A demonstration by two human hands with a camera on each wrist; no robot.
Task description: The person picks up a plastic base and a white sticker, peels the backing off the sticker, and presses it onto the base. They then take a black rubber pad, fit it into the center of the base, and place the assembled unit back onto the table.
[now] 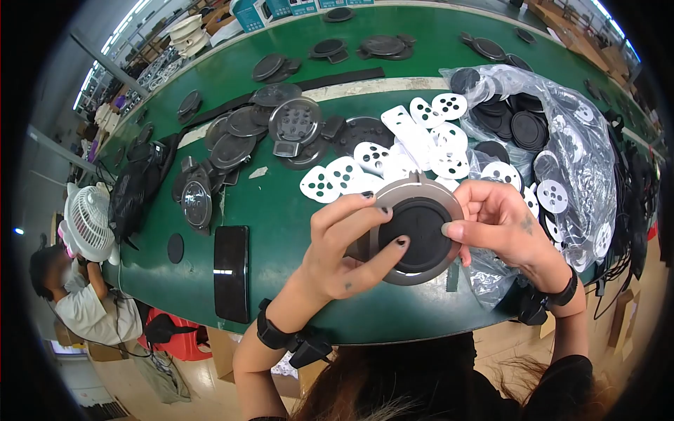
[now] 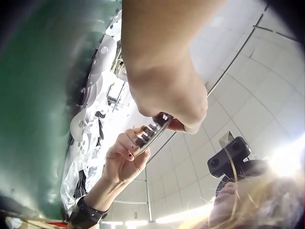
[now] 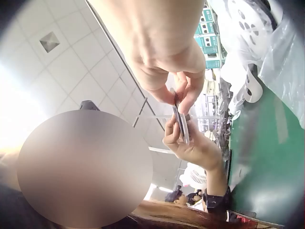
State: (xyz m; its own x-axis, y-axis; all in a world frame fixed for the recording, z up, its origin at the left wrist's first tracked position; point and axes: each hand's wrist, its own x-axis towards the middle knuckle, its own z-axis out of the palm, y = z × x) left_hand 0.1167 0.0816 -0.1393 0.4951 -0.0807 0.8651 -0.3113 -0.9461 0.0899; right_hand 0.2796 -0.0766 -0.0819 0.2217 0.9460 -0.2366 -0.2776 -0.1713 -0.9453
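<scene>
Both hands hold a round grey translucent plastic part [image 1: 414, 276] above the table's front edge, with a round black pad [image 1: 425, 238] set in its middle. The left hand [image 1: 330, 263] grips the part's left side, one fingertip on the black pad. My right hand [image 1: 505, 228] pinches the right rim, thumb in front and fingers behind. Seen edge-on in the left wrist view, the part [image 2: 153, 138] has short dark projections on one face. In the right wrist view the thin disc [image 3: 181, 125] stands steeply tilted between both hands.
White perforated plates [image 1: 337, 177] lie behind the hands, near a clear plastic bag [image 1: 583, 154] of black discs and plates. Several similar grey parts [image 1: 235, 151] are piled left. A phone [image 1: 232, 274] and a loose black disc [image 1: 175, 248] lie nearer. A person [image 1: 91, 302] sits beside a fan [image 1: 90, 223].
</scene>
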